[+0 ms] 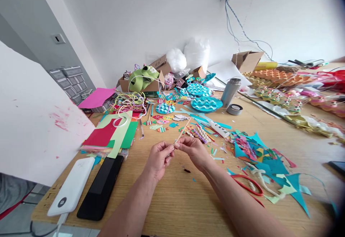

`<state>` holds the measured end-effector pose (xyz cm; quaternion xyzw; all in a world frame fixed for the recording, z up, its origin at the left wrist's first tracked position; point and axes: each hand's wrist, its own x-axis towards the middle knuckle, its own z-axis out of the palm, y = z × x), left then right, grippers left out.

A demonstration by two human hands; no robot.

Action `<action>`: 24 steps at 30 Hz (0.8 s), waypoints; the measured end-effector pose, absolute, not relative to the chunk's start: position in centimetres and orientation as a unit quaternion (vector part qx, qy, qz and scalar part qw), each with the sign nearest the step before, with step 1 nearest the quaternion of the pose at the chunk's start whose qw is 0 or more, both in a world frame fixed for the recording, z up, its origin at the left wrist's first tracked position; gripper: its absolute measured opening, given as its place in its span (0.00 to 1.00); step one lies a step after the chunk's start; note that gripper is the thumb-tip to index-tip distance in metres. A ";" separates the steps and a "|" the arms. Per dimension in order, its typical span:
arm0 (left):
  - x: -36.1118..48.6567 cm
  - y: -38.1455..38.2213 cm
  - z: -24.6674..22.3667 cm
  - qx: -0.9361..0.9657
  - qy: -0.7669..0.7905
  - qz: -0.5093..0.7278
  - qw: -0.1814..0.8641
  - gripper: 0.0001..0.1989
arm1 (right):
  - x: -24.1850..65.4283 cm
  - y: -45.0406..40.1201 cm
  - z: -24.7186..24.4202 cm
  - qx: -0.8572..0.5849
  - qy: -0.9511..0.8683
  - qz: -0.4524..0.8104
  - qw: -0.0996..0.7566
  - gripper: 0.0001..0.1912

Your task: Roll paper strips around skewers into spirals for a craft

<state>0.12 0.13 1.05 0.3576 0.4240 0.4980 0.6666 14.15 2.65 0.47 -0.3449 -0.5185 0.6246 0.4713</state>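
Observation:
A thin pale wooden stick (184, 128) slants up and away from my fingertips, over the middle of the table. My left hand (161, 156) is closed, pinching near the stick's lower end. Thumb and fingers of my right hand (194, 151) pinch it just beside the left; the fingertips almost meet. Whatever else lies between the fingers is too small to make out. Beyond the hands lie flat paper fish (162, 122) in several colours. To the right of the stick are strings of beads (201, 133) and a white glue bottle (219, 129).
Left are a white power bank (71, 186), a black phone (101, 188) and coloured paper (101, 132). Right lie teal paper scraps (279, 167) and red-handled scissors (249, 183). Farther back stand a metal flask (231, 92), a tape roll (234, 109) and wavy blue discs (206, 104).

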 end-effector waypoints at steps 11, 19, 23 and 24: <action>1.0 -0.2 0.5 0.473 0.480 0.553 0.490 0.13 | 13.6 2.2 0.9 -0.359 -0.546 0.586 0.479 0.15; 1.4 -0.2 0.5 0.419 0.479 0.546 0.545 0.13 | 13.5 2.2 0.6 -0.368 -0.541 0.572 0.495 0.16; 1.4 -0.2 0.9 0.351 0.452 0.543 0.614 0.16 | 13.4 2.3 0.4 -0.362 -0.538 0.571 0.504 0.16; 1.4 -0.2 1.0 0.347 0.449 0.543 0.619 0.16 | 13.4 2.3 0.4 -0.360 -0.538 0.570 0.506 0.16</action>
